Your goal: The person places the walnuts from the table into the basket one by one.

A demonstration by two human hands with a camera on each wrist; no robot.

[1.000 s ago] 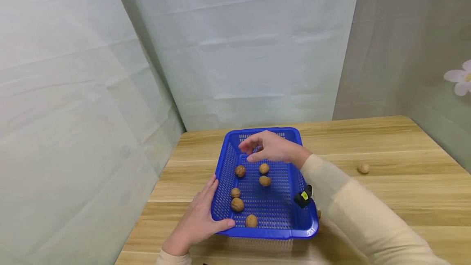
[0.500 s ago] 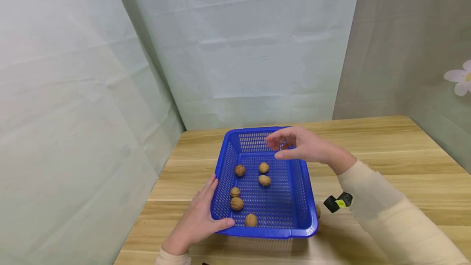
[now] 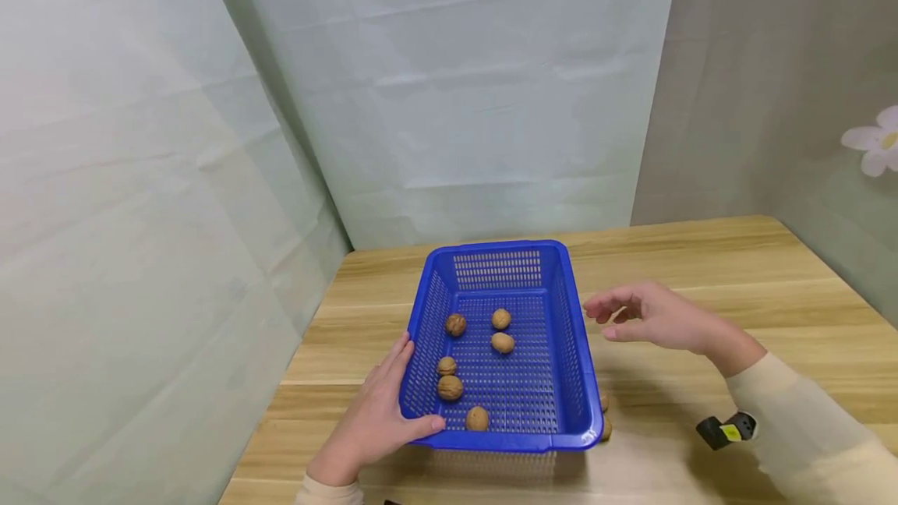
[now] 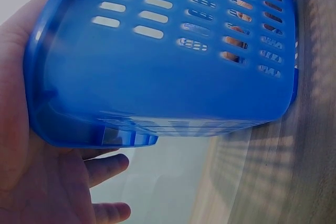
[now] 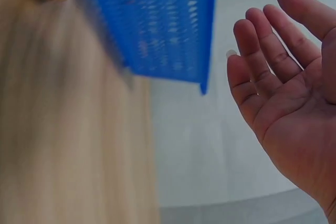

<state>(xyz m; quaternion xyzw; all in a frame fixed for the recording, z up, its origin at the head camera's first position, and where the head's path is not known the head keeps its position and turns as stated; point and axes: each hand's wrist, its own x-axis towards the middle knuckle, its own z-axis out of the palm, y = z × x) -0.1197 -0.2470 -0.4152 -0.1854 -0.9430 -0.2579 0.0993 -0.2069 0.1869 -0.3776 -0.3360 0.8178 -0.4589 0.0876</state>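
Observation:
My left hand (image 3: 375,411) holds the near left corner of a blue plastic basket (image 3: 501,441), thumb over the near rim and fingers along the left side. In the left wrist view, the palm lies against the basket's rim (image 4: 32,72). Several walnuts lie scattered on the basket floor, among them a walnut (image 3: 450,388) near the left wall and a walnut (image 3: 477,418) by the near wall. My right hand (image 3: 659,318) hovers just right of the basket, fingers loosely bent and nothing in it; the right wrist view shows its bare palm (image 5: 299,124).
Outside the basket's near right corner, partly hidden by its wall, are a walnut (image 3: 606,430) and another walnut (image 3: 604,403) on the wooden table (image 3: 701,263). Pale cloth (image 3: 456,100) hangs behind and to the left. A black wrist device (image 3: 726,431) sits on the right sleeve.
My right hand has moved from over the basket to the right and toward me, out past its right rim. The walnut on the right of the table is now hidden. The left hand stays put.

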